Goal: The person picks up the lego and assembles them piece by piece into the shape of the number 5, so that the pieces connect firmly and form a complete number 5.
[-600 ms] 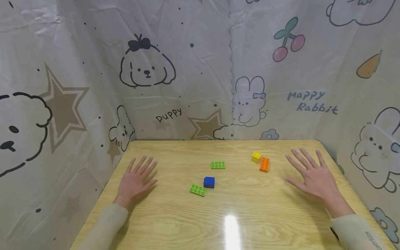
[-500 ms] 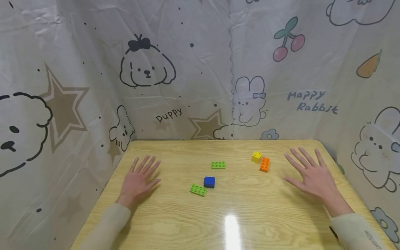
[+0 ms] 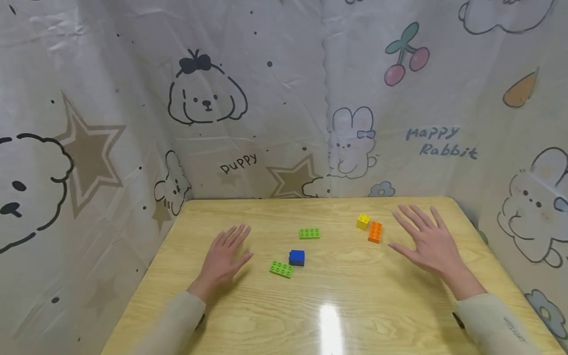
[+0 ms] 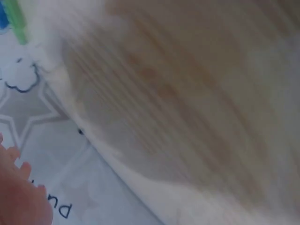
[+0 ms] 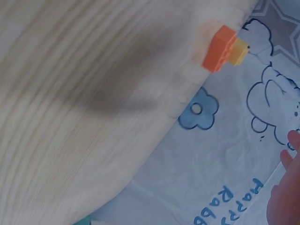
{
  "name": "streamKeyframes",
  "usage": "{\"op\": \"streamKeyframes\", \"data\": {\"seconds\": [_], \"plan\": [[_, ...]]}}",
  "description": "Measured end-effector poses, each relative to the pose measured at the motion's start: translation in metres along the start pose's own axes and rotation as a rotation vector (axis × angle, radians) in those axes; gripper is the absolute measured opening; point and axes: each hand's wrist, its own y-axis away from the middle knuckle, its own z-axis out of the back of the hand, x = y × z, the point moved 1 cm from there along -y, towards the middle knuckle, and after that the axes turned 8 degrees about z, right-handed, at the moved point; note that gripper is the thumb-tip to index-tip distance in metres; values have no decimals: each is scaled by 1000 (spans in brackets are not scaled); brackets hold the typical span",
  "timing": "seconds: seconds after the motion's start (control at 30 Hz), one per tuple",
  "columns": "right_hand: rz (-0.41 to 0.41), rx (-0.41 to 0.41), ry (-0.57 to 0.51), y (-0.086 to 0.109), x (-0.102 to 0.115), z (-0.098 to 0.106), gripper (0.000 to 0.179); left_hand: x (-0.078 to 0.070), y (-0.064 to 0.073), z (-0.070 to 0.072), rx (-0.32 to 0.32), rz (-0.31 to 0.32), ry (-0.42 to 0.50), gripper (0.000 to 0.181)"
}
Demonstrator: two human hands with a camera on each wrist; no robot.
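Observation:
My left hand [image 3: 223, 259] hovers over the table's left half with fingers spread, holding nothing. Nearest to it is a flat green toy brick [image 3: 281, 269], which lies beside a blue brick [image 3: 297, 258]. Farther back lies a second flat green brick [image 3: 309, 233]. On the right, my right hand [image 3: 428, 244] has its fingers extended and is apart from an orange brick [image 3: 374, 232]. A small yellow brick [image 3: 363, 222] stands beside the orange one. In the right wrist view the orange brick [image 5: 220, 48] and yellow brick [image 5: 237, 51] show near the table's edge.
The wooden table [image 3: 355, 305] carries a bright light reflection near its front. A printed curtain [image 3: 284, 98] with cartoon animals hangs behind it and along both sides. Pale sleeves cover both forearms.
The left hand has moved right, toward the near green brick. The right hand has shifted slightly left, toward the orange brick. The bricks have stayed in place on the table.

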Motion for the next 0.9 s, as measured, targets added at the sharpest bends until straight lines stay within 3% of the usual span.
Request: {"op": "streamKeyframes", "data": {"seconds": [0.1, 0.23, 0.4, 0.6, 0.9], "plan": [[-42, 11, -55, -14, 7, -2, 84, -11, -3, -3, 65, 32, 215, 69], [-146, 27, -171, -27, 14, -2, 81, -24, -9, -8, 206, 104, 492, 68], [-296, 26, -386, -40, 14, -9, 72, -35, -18, -19, 299, 185, 696, 65], [-400, 5, -619, -45, 2, -29, 67, -42, -21, -32, 398, 230, 794, 65], [-481, 93, -767, -53, -1, -54, 68, -46, -20, -35, 542, 214, 779, 68]]}}
